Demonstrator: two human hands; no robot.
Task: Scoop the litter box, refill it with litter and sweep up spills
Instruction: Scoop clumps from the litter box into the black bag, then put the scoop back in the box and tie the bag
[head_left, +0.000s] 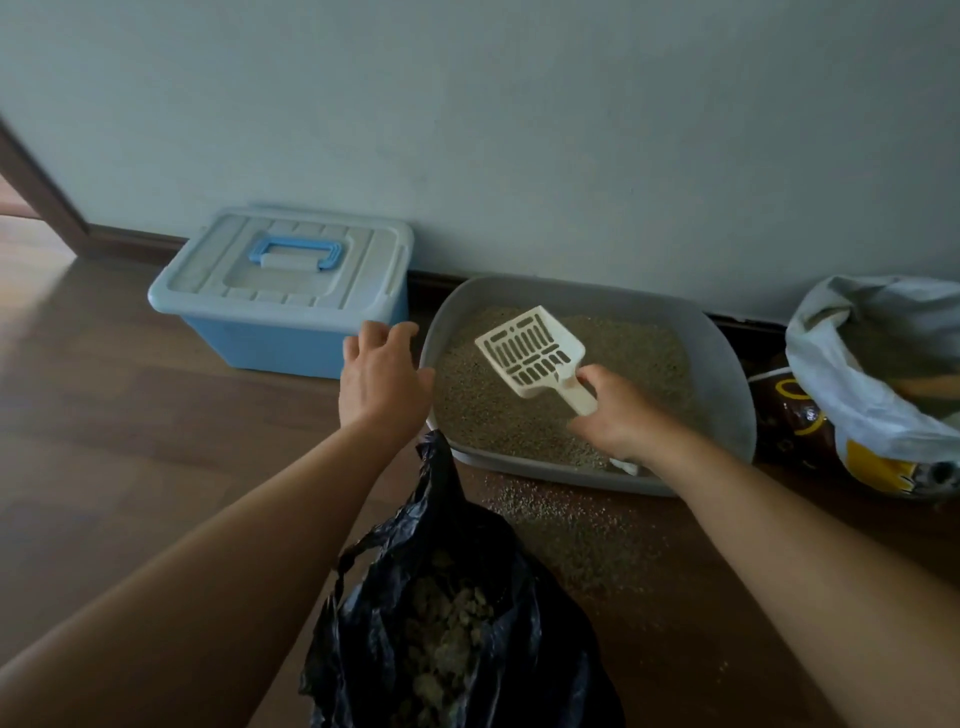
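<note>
A grey litter box (727, 364) filled with tan litter stands on the wooden floor against the wall. My right hand (621, 415) grips the handle of a white slotted scoop (530, 351), whose empty blade is raised over the litter. My left hand (382, 376) hovers with fingers spread at the box's left rim; I cannot tell whether it touches the rim. A black bin bag (457, 623) lies open in front, with clumps of used litter inside. Spilled litter grains (571, 525) are scattered on the floor before the box.
A blue storage box (280, 296) with a lidded handle stands left of the litter box by the wall. At the right an open litter sack (872, 374) leans near the wall. A doorway opens at the far left.
</note>
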